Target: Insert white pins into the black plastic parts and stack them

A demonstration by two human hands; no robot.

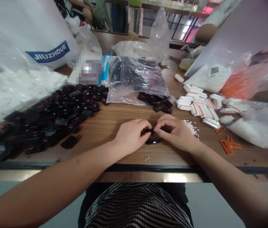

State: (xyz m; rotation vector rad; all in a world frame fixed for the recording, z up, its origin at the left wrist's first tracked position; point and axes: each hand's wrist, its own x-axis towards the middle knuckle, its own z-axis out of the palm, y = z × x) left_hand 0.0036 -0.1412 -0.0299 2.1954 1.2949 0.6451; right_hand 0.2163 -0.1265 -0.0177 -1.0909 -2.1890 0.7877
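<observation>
Striped cloth on the person's lap fills the bottom centre of the frame, below the edge of the wooden counter. Just beyond that edge, a black block with white spots lies loose at the centre. Right above it, the left hand pinches a small black piece between thumb and fingers. The right hand meets its right end, thumb and forefinger pressed together; whether that grip has a tiny bit in it is too small to tell. The step in hand looks like close fingertip work on this piece; the next move would seem to call for a steady left grip and a light, exact right touch. Just right of the right hand lie white bits, with orange frames further right. Beyond, black parts heap up at centre left and white blocks with orange stripes at centre right. Farther, a clear bag of dark parts sits upper centre, with a bottle behind.
</observation>
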